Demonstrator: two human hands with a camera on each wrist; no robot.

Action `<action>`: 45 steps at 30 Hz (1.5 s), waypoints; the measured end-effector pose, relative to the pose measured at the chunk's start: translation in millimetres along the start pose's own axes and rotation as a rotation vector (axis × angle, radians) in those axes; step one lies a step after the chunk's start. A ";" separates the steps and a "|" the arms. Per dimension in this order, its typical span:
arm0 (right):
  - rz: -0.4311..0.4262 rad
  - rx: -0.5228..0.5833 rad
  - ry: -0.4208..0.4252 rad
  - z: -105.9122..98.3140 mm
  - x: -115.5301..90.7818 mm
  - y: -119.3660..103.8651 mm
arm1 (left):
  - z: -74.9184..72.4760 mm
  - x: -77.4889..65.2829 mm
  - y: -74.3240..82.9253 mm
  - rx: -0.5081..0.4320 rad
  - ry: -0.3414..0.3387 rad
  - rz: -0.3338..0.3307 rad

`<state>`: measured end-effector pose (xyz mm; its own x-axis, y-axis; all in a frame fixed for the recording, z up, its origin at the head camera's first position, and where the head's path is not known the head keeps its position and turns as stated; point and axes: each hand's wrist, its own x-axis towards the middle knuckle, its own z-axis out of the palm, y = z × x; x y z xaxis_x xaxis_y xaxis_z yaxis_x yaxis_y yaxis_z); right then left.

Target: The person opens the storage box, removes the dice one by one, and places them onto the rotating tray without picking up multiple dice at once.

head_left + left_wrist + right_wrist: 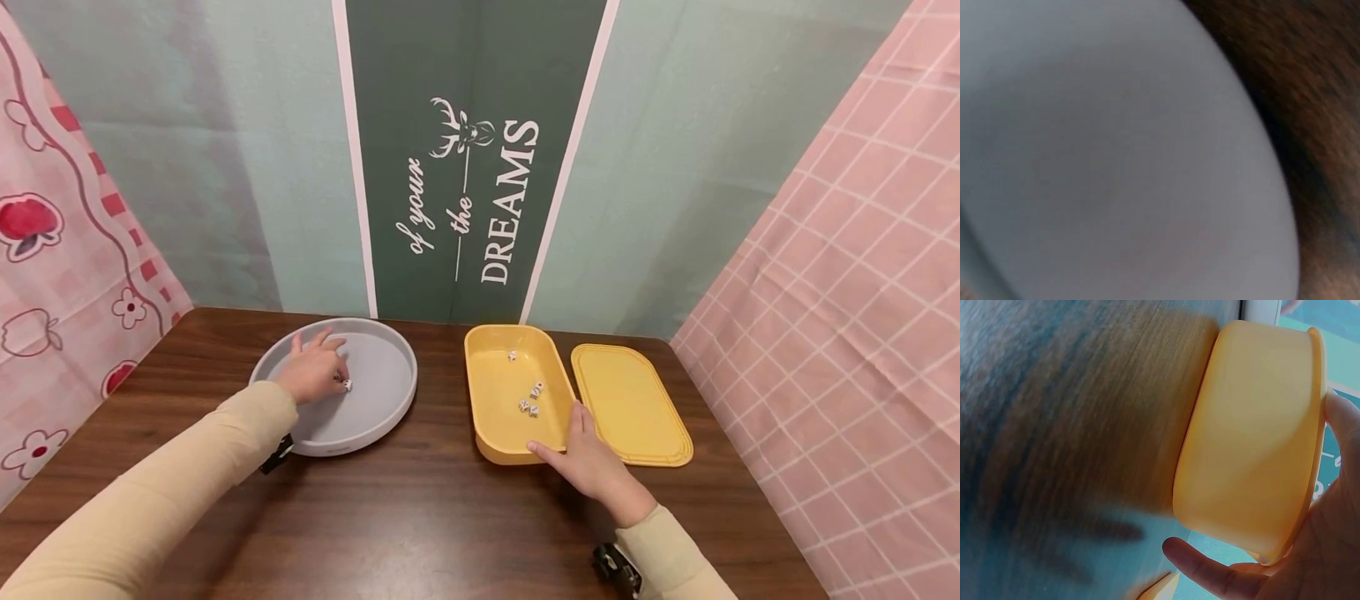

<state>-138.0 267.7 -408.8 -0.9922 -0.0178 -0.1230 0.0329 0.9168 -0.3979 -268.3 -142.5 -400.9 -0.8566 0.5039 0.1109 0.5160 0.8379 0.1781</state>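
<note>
My left hand (313, 372) reaches down into a round grey tray (375, 417), its thumb and forefinger pinching a small white die (347, 386) close over the tray floor. The other fingers of that hand are spread and raised. My right hand (592, 460) rests against the near right corner of a yellow box (487, 417), thumb on the near rim and straight fingers along the right side. Several white dice (534, 411) with dark marks lie inside the box. In the right wrist view, the thumb (1342, 415) touches the rim while one finger points away from the wall.
A flat yellow lid (633, 404) lies right of the box on the brown wooden table (420, 525). Behind stands a green cloth backdrop (660, 167), with patterned pink cloths (847, 275) at both sides. The left wrist view is mostly filled by the tray's blurred outer wall.
</note>
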 end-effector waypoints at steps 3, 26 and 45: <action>-0.005 0.006 0.004 -1.0 0.2 0.3 | 0.3 -0.8 -1.4 0.004 0.008 -0.013; 0.006 0.009 -0.020 2.7 -1.9 2.2 | -15.9 14.9 17.4 -0.146 0.006 -0.028; -0.006 -0.031 -0.034 -2.3 0.3 -1.3 | -14.7 56.1 101.7 -0.234 0.028 0.074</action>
<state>-138.6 267.4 -406.2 -0.9877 -0.0367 -0.1518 0.0225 0.9284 -0.3708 -263.8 -32.1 -362.2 -0.8175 0.5536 0.1586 0.5670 0.7257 0.3896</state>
